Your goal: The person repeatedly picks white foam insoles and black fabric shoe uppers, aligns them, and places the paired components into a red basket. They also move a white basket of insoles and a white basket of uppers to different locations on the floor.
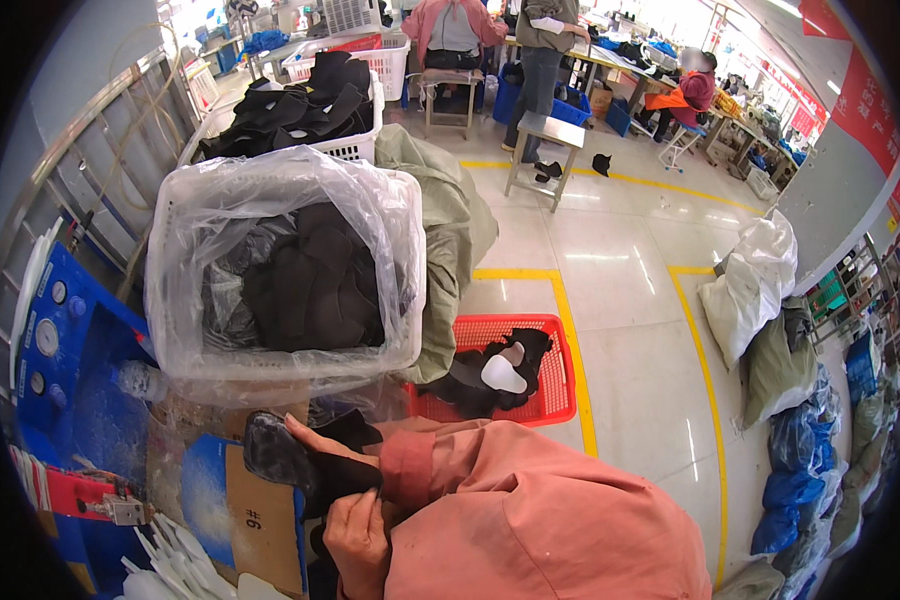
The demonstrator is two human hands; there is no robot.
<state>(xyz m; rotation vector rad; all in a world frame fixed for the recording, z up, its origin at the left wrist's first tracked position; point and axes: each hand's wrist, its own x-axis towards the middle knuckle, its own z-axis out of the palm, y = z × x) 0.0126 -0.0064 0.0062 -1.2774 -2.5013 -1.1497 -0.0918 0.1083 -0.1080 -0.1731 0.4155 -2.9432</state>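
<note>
At the lower middle, my right hand (340,446) grips a black soft, shaped piece (332,478), its thumb stretched along the top edge and its other fingers mostly hidden. My left hand (358,540), lower down, pinches the near edge of the same piece. The piece's far end meets a dark grey rounded form (275,450) with a whitish, dusty surface; I cannot tell whether they are one thing. Beneath lies a brown cardboard sheet (260,520) beside a blue, white-dusted surface (208,490). More black material hangs behind my right hand.
A white basket (415,270) lined with clear plastic holds black pieces. Behind it stands another filled basket (355,148). A red basket (570,375) holds black pieces and a white flat piece (505,370). Left is a blue machine panel (45,320); white strips (175,555) lie below.
</note>
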